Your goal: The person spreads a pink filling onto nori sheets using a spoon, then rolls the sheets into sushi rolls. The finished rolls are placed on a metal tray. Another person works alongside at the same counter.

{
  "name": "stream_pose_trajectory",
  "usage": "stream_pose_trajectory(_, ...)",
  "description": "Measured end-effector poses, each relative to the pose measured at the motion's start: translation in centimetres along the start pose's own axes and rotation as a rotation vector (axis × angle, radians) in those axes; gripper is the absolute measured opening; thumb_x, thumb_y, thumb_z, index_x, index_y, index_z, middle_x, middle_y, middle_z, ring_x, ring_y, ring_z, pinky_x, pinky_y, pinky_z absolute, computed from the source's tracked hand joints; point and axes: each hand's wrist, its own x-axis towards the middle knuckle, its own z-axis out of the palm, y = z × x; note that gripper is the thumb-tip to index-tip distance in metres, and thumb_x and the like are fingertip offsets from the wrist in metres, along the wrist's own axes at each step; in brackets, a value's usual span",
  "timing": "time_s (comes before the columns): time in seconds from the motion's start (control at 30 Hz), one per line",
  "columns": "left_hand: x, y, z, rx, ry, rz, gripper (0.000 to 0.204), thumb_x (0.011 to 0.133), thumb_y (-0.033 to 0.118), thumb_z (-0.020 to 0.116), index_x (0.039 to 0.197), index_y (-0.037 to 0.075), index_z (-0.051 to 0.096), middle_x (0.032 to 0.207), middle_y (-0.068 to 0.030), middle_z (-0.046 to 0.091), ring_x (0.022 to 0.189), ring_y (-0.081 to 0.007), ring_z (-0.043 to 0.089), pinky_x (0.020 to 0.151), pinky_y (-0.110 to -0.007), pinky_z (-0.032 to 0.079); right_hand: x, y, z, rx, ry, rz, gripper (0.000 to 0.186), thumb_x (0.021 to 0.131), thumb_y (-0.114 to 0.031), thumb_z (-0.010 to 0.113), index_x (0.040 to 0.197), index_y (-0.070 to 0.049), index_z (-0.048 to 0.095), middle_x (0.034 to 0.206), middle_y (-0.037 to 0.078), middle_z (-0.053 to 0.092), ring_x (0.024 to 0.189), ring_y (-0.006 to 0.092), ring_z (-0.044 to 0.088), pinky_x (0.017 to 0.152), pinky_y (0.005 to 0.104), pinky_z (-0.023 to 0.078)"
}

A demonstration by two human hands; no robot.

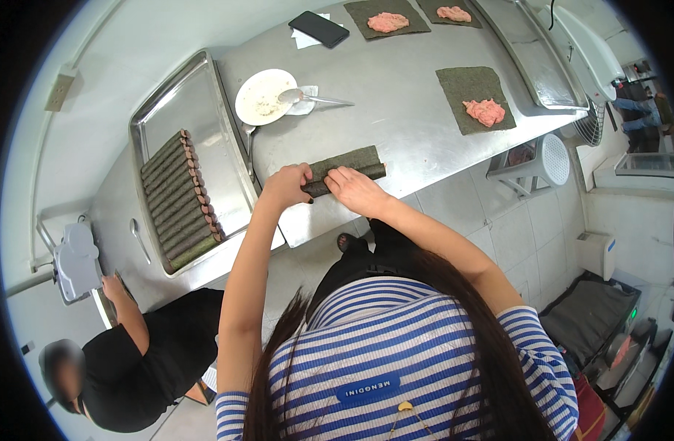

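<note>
A dark green seaweed sheet [359, 157], partly rolled into a tube, lies on the steel table [381, 88] near its front edge. My left hand [288, 187] grips the left end of the roll, fingers curled over it and thumb at the front. Just to its right, my right hand [354, 189] presses curled fingers on the roll. The roll's contents are mostly hidden. Above my hands stands a white plate [260, 104] with pale crumbly bits and a spoon [326, 100]; another spoon [250, 147] lies beside the left tray.
A steel tray [168, 103] at left holds several finished rolls [171, 198]. Farther back are seaweed sheets [449, 81] topped with pink filling [485, 112], a phone [318, 29] and another tray [550, 66]. A co-worker [153, 338] is at lower left; a stool [550, 158] stands beyond the edge.
</note>
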Motion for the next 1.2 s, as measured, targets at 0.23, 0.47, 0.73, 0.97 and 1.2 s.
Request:
stream_pose_trajectory(0.23, -2.5, 1.7, 2.7, 0.282, 0.298, 0.183, 0.035, 0.067, 0.014, 0.077, 0.098, 0.01, 0.06, 0.09, -0.0079, 0.062, 0.088, -0.0287, 0.063, 0.075, -0.041, 0.052, 0.5, -0.4, -0.1, 0.033, -0.058, 0.07, 0.024, 0.075, -0.01, 0.056, 0.095, 0.002, 0.062, 0.094, 0.01, 0.055, 0.094, 0.0238, 0.054, 0.082, 0.0321, 0.048)
stream_pose_trajectory(0.47, -2.6, 1.8, 2.9, 0.298, 0.248, 0.102, 0.026, 0.074, 0.015, 0.073, 0.098, 0.009, 0.062, 0.092, -0.0082, 0.065, 0.082, -0.0294, 0.065, 0.073, -0.04, 0.053, -1.4, 0.7, -0.8, -0.047, -0.059, 0.136, 0.027, 0.076, -0.01, 0.056, 0.099, 0.002, 0.06, 0.097, 0.011, 0.054, 0.097, 0.0242, 0.054, 0.086, 0.032, 0.047)
stream_pose_trajectory(0.73, -1.8, 1.5, 2.1, 0.252, 0.181, 0.069, 0.028, 0.073, 0.015, 0.075, 0.099, 0.01, 0.066, 0.095, -0.0083, 0.065, 0.085, -0.0301, 0.065, 0.074, -0.041, 0.053, -3.9, 2.9, -2.4, -0.118, -0.081, 0.244, 0.029, 0.076, -0.012, 0.055, 0.101, 0.002, 0.058, 0.099, 0.011, 0.054, 0.099, 0.0244, 0.054, 0.089, 0.0328, 0.046)
stream_pose_trajectory(0.97, 0.9, 0.7, 0.0, 0.122, -0.038, 0.008, 0.037, 0.064, 0.013, 0.079, 0.098, 0.008, 0.067, 0.09, -0.0087, 0.069, 0.087, -0.0289, 0.066, 0.075, -0.041, 0.052, -0.6, 1.2, -1.8, -0.05, 0.088, -0.068, 0.03, 0.077, -0.013, 0.054, 0.102, 0.004, 0.058, 0.099, 0.01, 0.054, 0.098, 0.0237, 0.054, 0.089, 0.0327, 0.045)
stream_pose_trajectory(1.2, -0.3, 1.3, 0.0, 0.079, 0.117, 0.033, 0.042, 0.064, 0.013, 0.079, 0.102, 0.01, 0.062, 0.09, -0.0089, 0.066, 0.085, -0.03, 0.065, 0.075, -0.041, 0.052, 0.5, 1.1, 0.0, -0.136, 0.031, -0.005, 0.024, 0.076, -0.013, 0.055, 0.092, 0.003, 0.062, 0.09, 0.007, 0.055, 0.09, 0.0209, 0.053, 0.08, 0.0288, 0.046)
